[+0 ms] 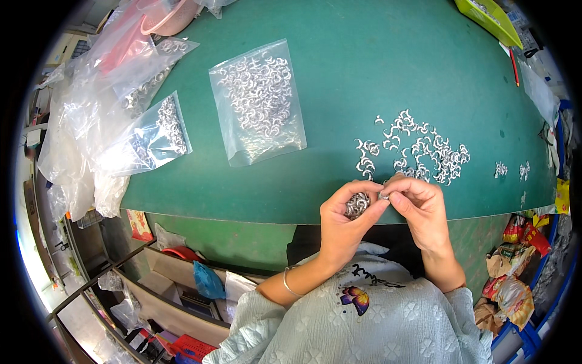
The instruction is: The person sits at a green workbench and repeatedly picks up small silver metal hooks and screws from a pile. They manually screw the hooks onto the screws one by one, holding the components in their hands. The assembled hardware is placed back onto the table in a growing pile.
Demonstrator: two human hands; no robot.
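Note:
My left hand (pixel 341 229) is closed around a clump of small silvery metal crescent pieces (pixel 357 206) in its palm. Its thumb and forefinger tips meet those of my right hand (pixel 426 213) just above the table's near edge. Between these fingertips a small silvery piece (pixel 383 196) is pinched; its full shape is hidden. Just beyond my hands, a loose pile of crescent pieces (pixel 445 159) spreads over the green table (pixel 339 73). A few more pieces (pixel 367 165) lie apart on the pile's left.
A clear bag of crescents (pixel 257 100) lies left of centre, with a smaller bag (pixel 173 124) beside it. Large plastic bags (pixel 85 127) and a pink basket (pixel 173 19) crowd the far left. Tiny clusters (pixel 501 170) sit at right; a yellow-green tray (pixel 494 23) stands far right.

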